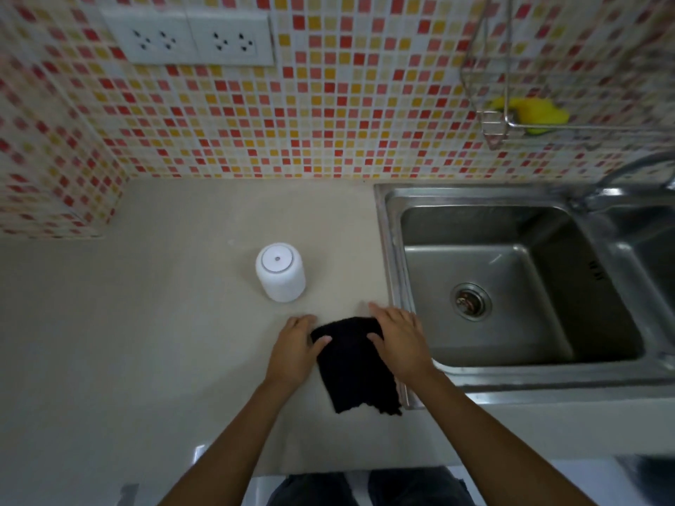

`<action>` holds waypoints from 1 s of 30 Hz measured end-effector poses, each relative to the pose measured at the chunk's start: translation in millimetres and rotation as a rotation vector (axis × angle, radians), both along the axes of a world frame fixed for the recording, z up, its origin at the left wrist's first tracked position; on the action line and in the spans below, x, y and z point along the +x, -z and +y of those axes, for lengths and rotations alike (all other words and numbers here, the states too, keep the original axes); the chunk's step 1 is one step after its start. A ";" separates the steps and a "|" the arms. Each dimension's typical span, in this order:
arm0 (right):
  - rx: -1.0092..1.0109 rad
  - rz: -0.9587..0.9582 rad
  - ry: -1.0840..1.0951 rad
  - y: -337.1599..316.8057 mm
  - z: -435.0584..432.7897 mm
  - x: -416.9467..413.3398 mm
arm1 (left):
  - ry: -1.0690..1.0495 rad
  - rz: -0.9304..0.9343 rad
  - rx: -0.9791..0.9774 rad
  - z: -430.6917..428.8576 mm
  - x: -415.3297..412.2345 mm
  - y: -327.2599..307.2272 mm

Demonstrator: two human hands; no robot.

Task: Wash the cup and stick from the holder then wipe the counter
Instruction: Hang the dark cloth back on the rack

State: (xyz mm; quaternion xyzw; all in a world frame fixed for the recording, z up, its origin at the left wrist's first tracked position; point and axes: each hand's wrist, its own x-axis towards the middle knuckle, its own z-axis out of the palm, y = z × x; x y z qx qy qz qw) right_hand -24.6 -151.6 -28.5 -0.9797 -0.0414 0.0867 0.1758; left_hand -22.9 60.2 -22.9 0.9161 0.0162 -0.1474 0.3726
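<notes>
White upturned plastic cup (280, 272) mid-bench, on pale beige stone bench (146, 323). Nearer the front edge, left hand (296, 350) and right hand (400, 339), fingers spread flat, pressing black folded cloth (356, 367) beside steel sink (511, 376) rim.

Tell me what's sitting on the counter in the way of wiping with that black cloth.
One thing: a white cup stands upside down just beyond the left hand and the black cloth. Both hands, the right hand too, rest on the cloth. The rest of the visible counter looks bare.
</notes>
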 end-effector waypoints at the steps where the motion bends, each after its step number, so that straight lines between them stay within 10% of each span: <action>1: -0.007 -0.012 -0.020 -0.3 -1.6 1.5 | 0.009 0.010 0.012 -2.8 2.5 -3.2; 9: 0.246 0.078 -0.051 -39.7 -37.0 15.3 | 0.064 -0.065 0.034 -27.2 17.5 -47.0; 30: 0.736 -0.466 0.097 -284.4 -340.5 123.7 | 0.101 -0.633 -0.135 -323.2 133.4 -287.5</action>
